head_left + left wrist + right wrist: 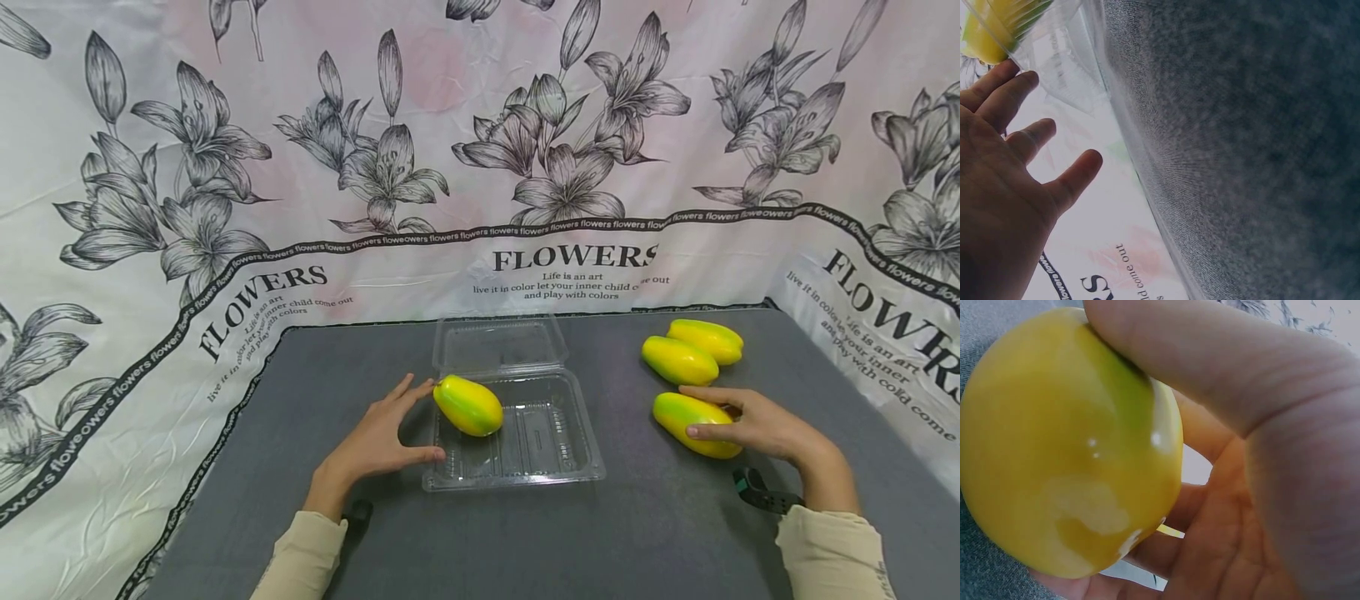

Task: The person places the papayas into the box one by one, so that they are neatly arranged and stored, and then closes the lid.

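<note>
We wear a pale beige left sleeve [303, 554] and a matching right sleeve [828, 550] with a faint dark marking [882, 572]. Beside our right wrist sits a black strap [776, 500] with a green patch [741, 480]; by our left, a small dark rounded piece [362, 510].

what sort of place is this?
Likely a staged recording corner, though I can't be certain: a flower-print cloth screens the back and sides of a grey table, and an open clear plastic container sits on it.
</note>
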Tool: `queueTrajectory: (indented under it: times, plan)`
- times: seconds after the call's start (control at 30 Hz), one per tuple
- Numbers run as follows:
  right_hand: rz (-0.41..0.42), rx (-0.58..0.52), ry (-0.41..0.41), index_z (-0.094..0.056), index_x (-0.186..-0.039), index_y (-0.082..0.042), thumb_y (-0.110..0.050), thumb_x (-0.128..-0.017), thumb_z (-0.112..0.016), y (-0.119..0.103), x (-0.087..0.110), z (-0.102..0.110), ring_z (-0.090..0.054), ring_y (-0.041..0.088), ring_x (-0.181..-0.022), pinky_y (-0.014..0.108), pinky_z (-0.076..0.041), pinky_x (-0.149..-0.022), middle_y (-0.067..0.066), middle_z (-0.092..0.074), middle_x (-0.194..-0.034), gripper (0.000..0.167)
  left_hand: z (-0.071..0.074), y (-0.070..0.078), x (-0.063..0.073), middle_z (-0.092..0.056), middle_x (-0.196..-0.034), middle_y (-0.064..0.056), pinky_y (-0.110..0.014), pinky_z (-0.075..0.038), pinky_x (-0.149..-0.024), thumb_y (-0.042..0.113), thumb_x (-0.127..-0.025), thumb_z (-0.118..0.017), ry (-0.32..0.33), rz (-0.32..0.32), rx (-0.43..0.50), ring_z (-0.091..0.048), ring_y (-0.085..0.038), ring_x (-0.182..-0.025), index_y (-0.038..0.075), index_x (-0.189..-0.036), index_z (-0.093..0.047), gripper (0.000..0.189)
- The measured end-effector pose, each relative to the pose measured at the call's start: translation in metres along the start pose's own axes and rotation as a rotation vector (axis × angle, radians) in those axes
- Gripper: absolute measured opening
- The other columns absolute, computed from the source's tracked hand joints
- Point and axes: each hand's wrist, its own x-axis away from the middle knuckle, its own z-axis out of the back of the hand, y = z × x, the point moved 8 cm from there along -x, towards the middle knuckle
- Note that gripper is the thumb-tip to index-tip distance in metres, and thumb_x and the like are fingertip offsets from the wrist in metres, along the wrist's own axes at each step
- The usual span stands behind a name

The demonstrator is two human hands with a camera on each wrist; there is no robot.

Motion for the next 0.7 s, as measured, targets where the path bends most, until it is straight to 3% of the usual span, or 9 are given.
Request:
queueTrajectory:
  times: [0.33,0.7]
  plan:
    - [0.017,0.014,0.01,-0.05,-0.151,-0.007,-0.039,-0.094,-0.073,-0.0048,-0.0004,0.0002,-0.056,0.039,-0.125,0.049,-0.051,-0.091,0.026,-0.054,-0.147,0.069,-0.0008,-0.0003,0.0008,-0.015,-0.172,-0.012,-0.08,-0.02,-0.113,0.062,-0.075,-0.082,0.005,0.005,0.007,-0.018,-0.044,-0.157,0.037,-0.16,-0.031,0.102]
    - [0.029,0.013,0.014,-0.051,-0.15,-0.007,-0.039,-0.093,-0.074,-0.0072,0.0004,0.0002,-0.055,0.036,-0.125,0.047,-0.05,-0.092,0.024,-0.056,-0.146,0.069,-0.0007,0.0015,0.0004,-0.016,-0.172,-0.013,-0.08,-0.02,-0.113,0.059,-0.077,-0.083,0.008,-0.003,0.002,-0.019,-0.044,-0.156,0.036,-0.16,-0.031,0.101]
